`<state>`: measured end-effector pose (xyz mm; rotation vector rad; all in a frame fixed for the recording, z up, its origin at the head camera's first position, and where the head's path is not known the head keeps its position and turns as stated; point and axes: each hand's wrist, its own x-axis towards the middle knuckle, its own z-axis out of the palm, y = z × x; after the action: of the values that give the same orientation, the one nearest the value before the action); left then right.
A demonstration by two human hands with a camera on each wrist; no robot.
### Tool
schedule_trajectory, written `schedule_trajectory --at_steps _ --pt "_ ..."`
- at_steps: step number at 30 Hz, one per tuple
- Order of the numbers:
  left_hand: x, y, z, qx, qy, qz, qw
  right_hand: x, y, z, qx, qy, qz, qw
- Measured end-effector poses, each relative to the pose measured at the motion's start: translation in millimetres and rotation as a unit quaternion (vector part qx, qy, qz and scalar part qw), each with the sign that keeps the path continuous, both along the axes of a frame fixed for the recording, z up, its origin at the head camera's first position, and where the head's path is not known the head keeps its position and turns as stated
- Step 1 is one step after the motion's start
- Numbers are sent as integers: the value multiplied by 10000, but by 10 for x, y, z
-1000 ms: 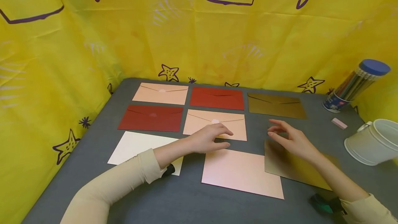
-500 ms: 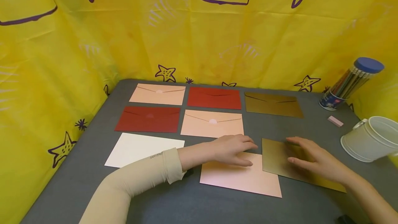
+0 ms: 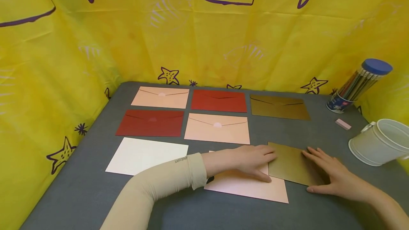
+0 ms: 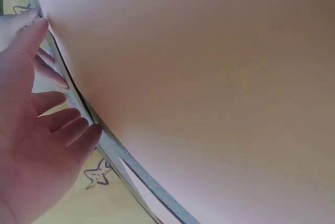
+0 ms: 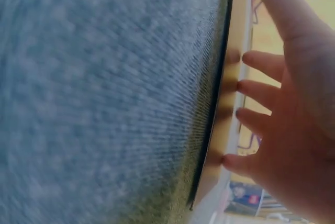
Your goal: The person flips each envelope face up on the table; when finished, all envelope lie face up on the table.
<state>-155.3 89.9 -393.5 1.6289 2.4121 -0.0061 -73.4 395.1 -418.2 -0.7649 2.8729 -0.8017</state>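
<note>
A gold envelope lies at the front right of the table, its left end overlapping a pale pink envelope. My left hand spans the pink envelope, fingertips at the gold envelope's left edge and thumb over the pink paper. Over the gold envelope's right part is my right hand, fingers spread; the right wrist view shows its fingertips right at the gold surface. Neither hand grips anything. In the left wrist view, pink paper fills most of the picture beside the left hand.
Farther back lie peach envelopes, red envelopes and another gold envelope. A white envelope is at left. At right stand a pencil tub, a pink eraser and a white bucket.
My left hand has moved right, from beside the peach envelope to the gold envelope's left edge. My right hand has shifted right and lowered onto the gold envelope's right part.
</note>
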Motion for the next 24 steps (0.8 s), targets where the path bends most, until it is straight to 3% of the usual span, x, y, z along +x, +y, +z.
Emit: schedule_trajectory --at_steps 13,18,24 --pt "60 152 -45 -433 586 72 9973 -3 19 -8 323 193 -39 9993" --pt "81 169 -43 -612 936 -196 9935 -2 19 2 337 14 -146 9993" --pt "76 154 -47 -534 1456 -690 9855 0 0 10 368 170 -128 9991"
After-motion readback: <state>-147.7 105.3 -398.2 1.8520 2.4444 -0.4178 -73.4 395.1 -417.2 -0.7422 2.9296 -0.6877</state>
